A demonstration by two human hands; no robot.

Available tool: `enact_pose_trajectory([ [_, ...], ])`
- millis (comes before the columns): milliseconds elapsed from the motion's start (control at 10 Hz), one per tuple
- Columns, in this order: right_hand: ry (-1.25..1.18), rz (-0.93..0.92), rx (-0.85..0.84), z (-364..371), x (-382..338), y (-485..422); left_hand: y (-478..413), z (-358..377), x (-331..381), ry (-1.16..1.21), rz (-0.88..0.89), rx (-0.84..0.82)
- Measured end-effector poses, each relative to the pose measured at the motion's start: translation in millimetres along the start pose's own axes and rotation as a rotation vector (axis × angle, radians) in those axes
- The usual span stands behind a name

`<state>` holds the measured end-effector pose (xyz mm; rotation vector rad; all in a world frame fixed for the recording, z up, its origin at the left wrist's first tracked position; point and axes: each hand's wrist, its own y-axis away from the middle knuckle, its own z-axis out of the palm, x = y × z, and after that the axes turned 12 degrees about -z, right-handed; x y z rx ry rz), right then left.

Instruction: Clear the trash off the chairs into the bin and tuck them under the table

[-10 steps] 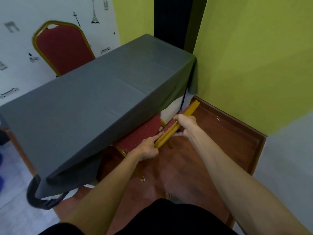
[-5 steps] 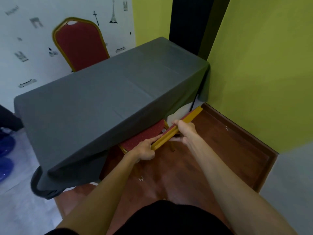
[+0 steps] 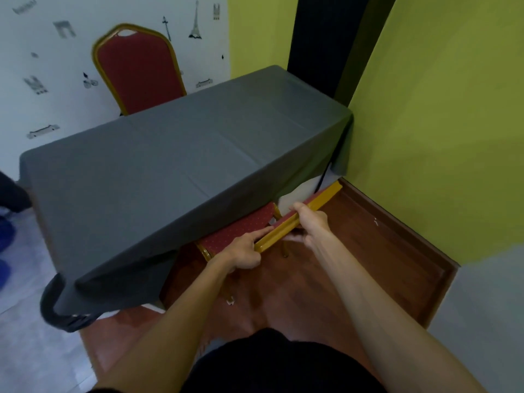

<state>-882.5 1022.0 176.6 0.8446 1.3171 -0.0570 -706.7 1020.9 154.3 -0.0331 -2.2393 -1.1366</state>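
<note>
A red chair with a gold frame [image 3: 239, 226] stands at the near side of the table [image 3: 170, 165], its seat partly under the grey tablecloth. I look down on the top rail of its backrest [image 3: 320, 201]. My left hand [image 3: 243, 251] grips the left end of that rail. My right hand [image 3: 312, 222] wraps around its middle. No trash shows on the visible part of the seat. A second red chair [image 3: 139, 69] stands at the far side, against the white wall.
A yellow-green wall [image 3: 439, 123] runs close on the right, with a brown wooden floor strip [image 3: 368, 251] beside it. A dark post [image 3: 326, 38] stands behind the table's far corner. The tablecloth's near left corner hangs down in a bunch [image 3: 65, 313].
The chair's seat has slid further under the tablecloth, both hands staying on the backrest rail. The view has shifted, so the table and far chair sit more to the right.
</note>
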Motion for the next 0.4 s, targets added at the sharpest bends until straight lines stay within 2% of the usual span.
enact_pose_trajectory([
  [200, 0.025, -0.050, 0.073, 6.0, -2.8, 20.3, -1.1, -16.6, -7.3, -0.161, 0.072, -0.046],
  [300, 0.138, -0.121, 0.150, 10.2, -4.9, 25.4, 0.1, -38.6, -9.8, -0.271, 0.121, -0.082],
  [400, 0.480, -0.309, 0.370, 10.7, -15.9, 34.7, 3.4, -67.4, 2.1, -0.290, 0.210, -0.027],
])
